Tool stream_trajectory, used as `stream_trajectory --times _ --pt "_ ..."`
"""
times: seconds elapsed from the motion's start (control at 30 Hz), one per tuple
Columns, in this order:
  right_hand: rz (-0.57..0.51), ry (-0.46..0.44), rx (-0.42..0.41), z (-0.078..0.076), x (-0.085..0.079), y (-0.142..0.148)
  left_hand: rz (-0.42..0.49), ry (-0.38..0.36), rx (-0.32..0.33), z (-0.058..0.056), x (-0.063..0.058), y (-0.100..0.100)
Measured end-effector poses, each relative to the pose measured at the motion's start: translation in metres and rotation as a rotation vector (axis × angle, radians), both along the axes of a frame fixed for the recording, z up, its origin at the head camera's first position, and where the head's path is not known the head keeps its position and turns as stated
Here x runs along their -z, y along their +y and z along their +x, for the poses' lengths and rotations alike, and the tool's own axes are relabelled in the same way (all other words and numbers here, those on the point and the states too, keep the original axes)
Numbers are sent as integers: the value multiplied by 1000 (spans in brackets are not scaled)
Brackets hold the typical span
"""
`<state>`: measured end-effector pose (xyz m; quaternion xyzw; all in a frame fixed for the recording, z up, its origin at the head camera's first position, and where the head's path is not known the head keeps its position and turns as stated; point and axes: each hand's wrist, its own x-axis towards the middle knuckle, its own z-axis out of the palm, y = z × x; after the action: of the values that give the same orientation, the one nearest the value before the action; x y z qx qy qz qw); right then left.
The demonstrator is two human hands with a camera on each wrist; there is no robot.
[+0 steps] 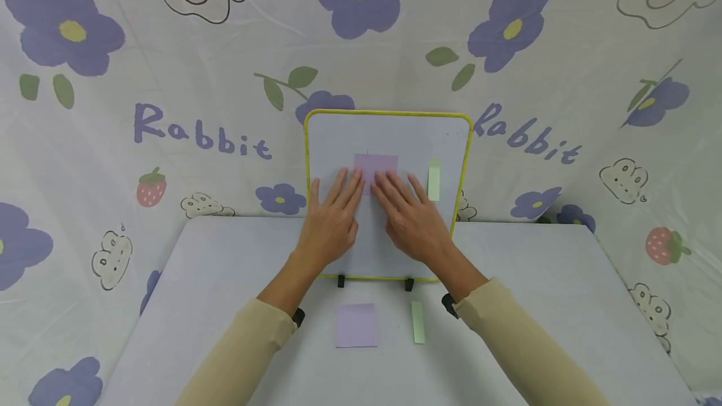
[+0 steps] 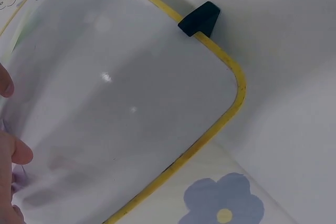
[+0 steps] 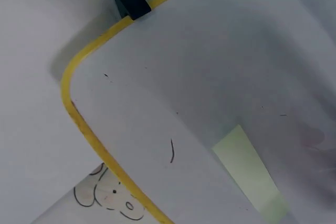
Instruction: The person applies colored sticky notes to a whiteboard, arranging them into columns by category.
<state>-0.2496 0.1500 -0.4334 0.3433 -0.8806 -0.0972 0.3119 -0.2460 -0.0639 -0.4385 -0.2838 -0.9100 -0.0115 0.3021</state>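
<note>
A purple sticky note (image 1: 376,162) lies flat on the upper middle of a yellow-edged whiteboard (image 1: 369,249). With fingers straight and pointing up, my left hand (image 1: 329,223) touches the note's left part at the fingertips. My right hand (image 1: 414,224) mirrors it, its straight fingertips on the note's lower right. The fingers hide much of the note's lower half. To the right of my right hand, a pale green paper strip (image 1: 434,182) sticks upright to the board. The right wrist view shows that green strip (image 3: 251,174) up close, while the right hand is out of that frame.
Black feet (image 1: 341,281) hold the board upright on the white table (image 1: 237,306). In front of it lie a purple square pad (image 1: 356,326) and a narrow green strip (image 1: 417,322). Behind the board hangs a flower-printed cloth (image 1: 395,74).
</note>
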Motion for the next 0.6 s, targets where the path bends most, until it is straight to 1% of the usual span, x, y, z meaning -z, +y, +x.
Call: stream_trajectory --times 0.2,0.37,0.47,0.6 --pt "0 1 -11 3 6 2 -16 10 -2 2 5 -1" --pt "-6 -21 -17 8 9 5 -36 13 1 5 8 -4" --pt "-29 -39 -22 15 12 8 -36 3 15 10 11 -10" --pt "-79 -70 -33 30 21 13 -40 -12 38 18 18 -21"
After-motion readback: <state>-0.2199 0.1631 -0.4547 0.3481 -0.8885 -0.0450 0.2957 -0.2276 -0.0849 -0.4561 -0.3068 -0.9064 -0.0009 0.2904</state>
